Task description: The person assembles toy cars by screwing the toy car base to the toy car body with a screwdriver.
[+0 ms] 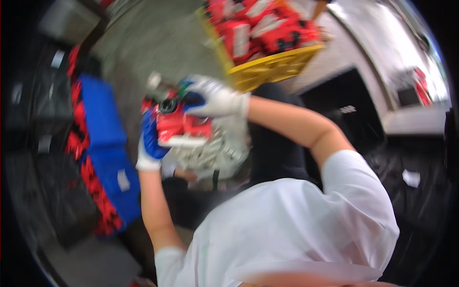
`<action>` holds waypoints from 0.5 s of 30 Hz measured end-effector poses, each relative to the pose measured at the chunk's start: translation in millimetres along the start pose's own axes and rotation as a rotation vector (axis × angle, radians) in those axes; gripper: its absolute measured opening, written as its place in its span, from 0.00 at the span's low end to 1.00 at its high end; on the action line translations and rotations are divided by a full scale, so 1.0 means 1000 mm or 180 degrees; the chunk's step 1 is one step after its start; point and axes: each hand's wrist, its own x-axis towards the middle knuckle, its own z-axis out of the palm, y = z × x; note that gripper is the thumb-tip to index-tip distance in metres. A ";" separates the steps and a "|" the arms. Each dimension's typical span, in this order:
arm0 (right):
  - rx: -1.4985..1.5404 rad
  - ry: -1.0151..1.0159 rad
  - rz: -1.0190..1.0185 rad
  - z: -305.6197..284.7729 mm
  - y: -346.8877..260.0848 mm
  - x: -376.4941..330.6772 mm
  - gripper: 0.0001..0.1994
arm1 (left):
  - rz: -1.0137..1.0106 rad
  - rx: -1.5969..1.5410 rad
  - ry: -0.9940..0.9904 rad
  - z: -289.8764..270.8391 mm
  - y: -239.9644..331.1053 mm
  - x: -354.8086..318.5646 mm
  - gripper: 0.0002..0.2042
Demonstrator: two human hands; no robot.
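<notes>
Red-and-white package (pixel 184 128) between gloved left hand (pixel 149 143) and right hand (pixel 215 98).

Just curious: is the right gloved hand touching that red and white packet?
Touching. In the head view, the right gloved hand lies on top of the red and white packet.

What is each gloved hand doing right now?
Left hand: closed around the red package from below.
Right hand: gripping the same package's top.

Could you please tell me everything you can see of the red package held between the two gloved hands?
The red package looks like a glossy soft pack, red with white patches and a dark round spot near its top. It is blurred and tilted. The left hand grips its left edge; the right hand presses its top. More packaging lies beneath it.
</notes>
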 end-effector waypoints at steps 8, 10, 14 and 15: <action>0.3305 0.1009 0.1497 0.041 0.015 -0.059 0.20 | 0.0466 0.0661 0.0969 0.014 -0.094 0.001 0.25; 0.2928 0.0901 0.1684 0.055 -0.004 -0.062 0.21 | 0.0587 0.0126 0.0817 -0.023 -0.149 -0.017 0.28; 0.1442 0.0454 0.1803 0.067 -0.028 -0.081 0.25 | 0.0159 -0.1616 0.0568 0.020 -0.096 -0.019 0.29; 0.1415 0.0544 0.1937 0.063 -0.037 -0.083 0.23 | 0.0361 -0.1242 0.0387 0.023 -0.091 -0.024 0.28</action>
